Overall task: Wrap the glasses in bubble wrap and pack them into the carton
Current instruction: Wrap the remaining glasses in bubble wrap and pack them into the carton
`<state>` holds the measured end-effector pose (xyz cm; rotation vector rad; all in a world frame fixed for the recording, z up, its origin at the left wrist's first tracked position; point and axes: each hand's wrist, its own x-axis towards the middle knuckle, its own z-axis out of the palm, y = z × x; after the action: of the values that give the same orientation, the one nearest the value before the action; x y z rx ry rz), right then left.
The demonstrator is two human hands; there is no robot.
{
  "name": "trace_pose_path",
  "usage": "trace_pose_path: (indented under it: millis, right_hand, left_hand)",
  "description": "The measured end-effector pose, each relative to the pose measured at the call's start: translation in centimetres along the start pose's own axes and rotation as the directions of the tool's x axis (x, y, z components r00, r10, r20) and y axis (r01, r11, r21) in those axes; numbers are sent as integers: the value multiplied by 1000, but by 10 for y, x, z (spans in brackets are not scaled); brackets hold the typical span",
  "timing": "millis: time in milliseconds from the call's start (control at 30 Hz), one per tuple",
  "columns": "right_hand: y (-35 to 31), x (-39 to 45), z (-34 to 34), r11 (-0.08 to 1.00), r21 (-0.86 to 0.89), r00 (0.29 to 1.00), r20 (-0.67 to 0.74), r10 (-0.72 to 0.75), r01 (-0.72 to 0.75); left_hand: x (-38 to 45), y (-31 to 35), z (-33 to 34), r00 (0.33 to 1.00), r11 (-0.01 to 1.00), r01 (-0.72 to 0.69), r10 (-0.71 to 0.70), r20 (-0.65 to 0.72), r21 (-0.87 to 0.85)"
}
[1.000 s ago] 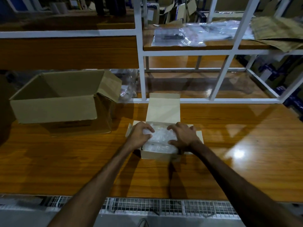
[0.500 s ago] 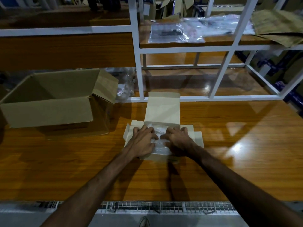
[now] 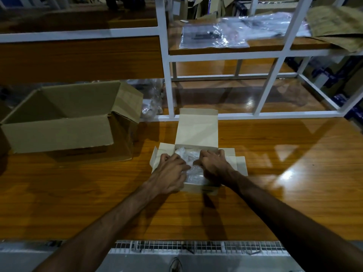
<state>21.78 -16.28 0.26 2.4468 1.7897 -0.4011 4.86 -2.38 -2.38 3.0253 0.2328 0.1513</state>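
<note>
A: Where are the hands?

B: Both forearms reach forward from the near edge of the glossy brown wooden table (image 3: pixel 275 183) and meet over the small pale cardboard carton (image 3: pixel 197 132), which sits open at the table's middle with its lid flap standing up at the far side and its side flaps spread out.

A: And the left hand (image 3: pixel 170 173)?

B: Back of the hand up, fingers curled down into the left side of the carton, pressing and gripping the crinkled clear bubble-wrap bundle (image 3: pixel 193 167) that lies inside. The fingertips are hidden in the wrap.

A: The right hand (image 3: pixel 213 165)?

B: Mirrored on the right side, knuckles raised, fingers bent down and clutching the same bundle, thumb toward the middle. The two hands are close, with a strip of wrap showing between them.

A: Can you see the glasses?

B: No, only wrap; what is inside it I cannot tell.

A: Anything else?

B: A large open brown corrugated box (image 3: pixel 64 118) stands well apart to the left, and a white metal shelf frame (image 3: pixel 167 75) rises behind, with clear plastic bags (image 3: pixel 216 36) on its shelf.
</note>
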Motion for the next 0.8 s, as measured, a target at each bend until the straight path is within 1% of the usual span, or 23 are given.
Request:
trace_pose_path:
  millis: [100, 167, 267, 333, 400, 467, 567, 633, 800]
  right_hand:
    - [2, 4, -3, 1000, 21, 1000, 5, -5, 5]
    - [2, 6, -6, 1000, 27, 1000, -7, -9, 9]
    - [1, 7, -9, 1000, 25, 1000, -16, -2, 2]
    - [1, 8, -10, 1000, -4, 999, -44, 0, 0]
    - [3, 9, -13, 999, -44, 998, -59, -16, 13]
    - [4, 13, -16, 998, -58, 997, -67, -23, 19]
    - [8, 18, -21, 999, -32, 997, -77, 10, -12]
    - [11, 20, -22, 999, -26, 996, -84, 35, -37]
    - [12, 26, -28, 994, -100, 996, -74, 42, -49]
  left_hand:
    - [2, -1, 1, 999, 998, 19, -21, -26, -59]
    - [9, 0, -3, 999, 994, 33, -35, -17, -102]
    - [14, 0, -5, 998, 992, 61, -64, -24, -110]
    - [16, -3, -4, 991, 982, 123, -131, -42, -143]
    - [19, -5, -4, 973, 944, 205, -226, -54, -260]
    - [23, -6, -6, 952, 897, 248, -296, -78, -366]
    - [30, -5, -10, 949, 899, 262, -306, -76, -351]
    - [32, -5, -12, 947, 899, 290, -320, -40, -328]
    - [41, -5, -16, 950, 922, 305, -311, 14, -238]
